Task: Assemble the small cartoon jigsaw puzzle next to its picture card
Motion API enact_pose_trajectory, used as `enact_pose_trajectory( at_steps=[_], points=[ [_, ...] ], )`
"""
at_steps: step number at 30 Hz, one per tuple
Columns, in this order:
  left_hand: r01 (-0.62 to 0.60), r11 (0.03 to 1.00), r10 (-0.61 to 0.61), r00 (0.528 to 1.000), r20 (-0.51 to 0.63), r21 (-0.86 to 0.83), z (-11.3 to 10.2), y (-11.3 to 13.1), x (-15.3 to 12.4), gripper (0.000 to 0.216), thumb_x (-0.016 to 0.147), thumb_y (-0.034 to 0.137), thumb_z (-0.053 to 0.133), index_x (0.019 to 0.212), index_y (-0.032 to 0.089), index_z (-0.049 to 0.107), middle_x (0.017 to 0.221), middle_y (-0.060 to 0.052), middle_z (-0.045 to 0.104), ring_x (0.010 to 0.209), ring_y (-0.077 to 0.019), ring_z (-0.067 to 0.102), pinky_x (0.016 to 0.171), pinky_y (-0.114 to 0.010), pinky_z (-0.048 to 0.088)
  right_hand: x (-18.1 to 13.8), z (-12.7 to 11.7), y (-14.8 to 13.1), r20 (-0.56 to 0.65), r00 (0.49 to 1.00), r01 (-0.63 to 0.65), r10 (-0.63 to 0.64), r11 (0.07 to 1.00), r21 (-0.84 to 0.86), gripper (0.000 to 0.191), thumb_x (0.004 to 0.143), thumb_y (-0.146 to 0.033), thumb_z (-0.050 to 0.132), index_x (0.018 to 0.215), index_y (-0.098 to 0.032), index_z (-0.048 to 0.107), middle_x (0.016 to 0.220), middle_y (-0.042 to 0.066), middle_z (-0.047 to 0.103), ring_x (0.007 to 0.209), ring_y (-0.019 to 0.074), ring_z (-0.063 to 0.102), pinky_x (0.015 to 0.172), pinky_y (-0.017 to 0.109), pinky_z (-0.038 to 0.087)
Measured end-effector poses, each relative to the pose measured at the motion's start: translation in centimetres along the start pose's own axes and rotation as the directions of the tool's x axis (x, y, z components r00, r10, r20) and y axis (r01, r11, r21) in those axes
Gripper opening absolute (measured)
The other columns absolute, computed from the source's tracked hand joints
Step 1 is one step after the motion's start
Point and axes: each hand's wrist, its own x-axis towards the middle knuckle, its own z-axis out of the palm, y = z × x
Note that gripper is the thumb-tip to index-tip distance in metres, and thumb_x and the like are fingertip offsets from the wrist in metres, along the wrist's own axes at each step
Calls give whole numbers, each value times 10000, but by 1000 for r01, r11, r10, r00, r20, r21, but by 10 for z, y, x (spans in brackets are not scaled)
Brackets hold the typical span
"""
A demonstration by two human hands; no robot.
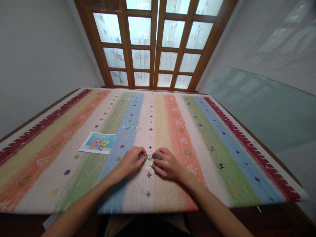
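Observation:
A small pile of loose jigsaw pieces [147,167] lies on the striped tablecloth between my two hands. My left hand [133,160] is at the pile's left side, thumb and forefinger closed in a pinch at a tiny teal jigsaw piece. On the opposite side, my right hand [166,163] curls over the pile, with a bit of teal piece showing among its bent fingers. The fingertips partly cover the pile. Farther off, a short row of teal jigsaw pieces [132,127] lies on the blue stripe. Left of my hands is a printed cartoon picture [98,143].
The striped tablecloth [172,194] covers a wide table, its front edge close to my body. Wooden doors with glass panes [140,59] stand beyond the far edge. A pale glass-like panel [261,105] leans at the right wall.

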Motion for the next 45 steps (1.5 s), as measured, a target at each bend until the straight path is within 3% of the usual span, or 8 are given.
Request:
enact_pose_trajectory(
  at_steps=[7, 13, 25, 32, 35, 37, 39, 45],
  points=[
    [302, 950, -285, 940, -186, 73, -82, -54, 43, 80, 834, 237, 674, 831, 205, 747, 801, -31, 739, 770, -217, 666, 792, -341, 496, 1, -2, -2, 3, 1000, -10, 10, 1000, 19, 187, 953, -190, 580, 784, -192, 660, 994, 92, 697, 960, 249, 567, 863, 420, 475],
    [378, 922, -360, 916, -176, 86, -105, -88, 65, 48, 762, 205, 714, 752, 206, 760, 755, -42, 748, 790, -235, 688, 782, -333, 494, 1, -2, -1, -6, 1000, 2, -2, 1000, 26, 190, 956, -192, 583, 781, -188, 655, 991, 90, 702, 953, 244, 561, 859, 418, 476],
    [375, 921, -354, 919, -171, 110, -96, -101, 73, 87, 734, 237, 686, 722, 208, 768, 759, -59, 760, 797, -266, 702, 792, -364, 524, 0, -2, 0, -7, 1000, 8, -8, 1000, 13, 201, 964, -201, 571, 779, -188, 649, 995, 89, 696, 944, 245, 560, 858, 412, 470],
    [354, 926, -310, 912, -267, 135, -95, -93, 56, 234, 840, 281, 596, 959, 191, 776, 862, -65, 764, 839, -252, 686, 846, -382, 518, 0, -2, 0, -3, 1000, 10, -10, 1000, 11, 186, 958, -191, 575, 787, -188, 650, 999, 95, 694, 949, 251, 563, 855, 417, 469],
    [179, 975, -149, 965, -214, 130, -83, -75, 37, 206, 863, 304, 622, 969, 192, 759, 873, -60, 743, 809, -222, 664, 838, -364, 516, 0, -2, 0, -8, 1000, 10, -10, 1000, 8, 187, 961, -198, 571, 793, -191, 653, 997, 95, 695, 945, 254, 562, 844, 421, 469],
    [-21, 996, 26, 998, -65, 83, -67, -57, 20, 203, 883, 368, 660, 954, 199, 747, 885, -56, 725, 819, -214, 652, 822, -352, 515, 0, -3, 0, -4, 1000, 7, -7, 1000, 10, 183, 963, -203, 570, 803, -193, 658, 997, 96, 695, 951, 256, 561, 847, 424, 470],
    [-180, 983, 178, 980, 84, 20, -49, -38, 2, 180, 918, 367, 655, 927, 207, 738, 916, -51, 707, 877, -211, 646, 840, -344, 505, 0, -3, 0, 3, 1000, 5, -5, 1000, 11, 171, 959, -202, 576, 813, -192, 664, 996, 96, 695, 958, 258, 560, 852, 427, 472],
    [-267, 964, 263, 945, 194, -1, -3, -2, -31, 120, 942, 310, 678, 960, 195, 707, 943, -53, 634, 907, -209, 610, 809, -320, 500, 1, -3, 0, -14, 1000, 12, -12, 1000, 11, 152, 945, -189, 592, 816, -194, 672, 1015, 100, 702, 956, 261, 558, 848, 430, 481]
  ],
)
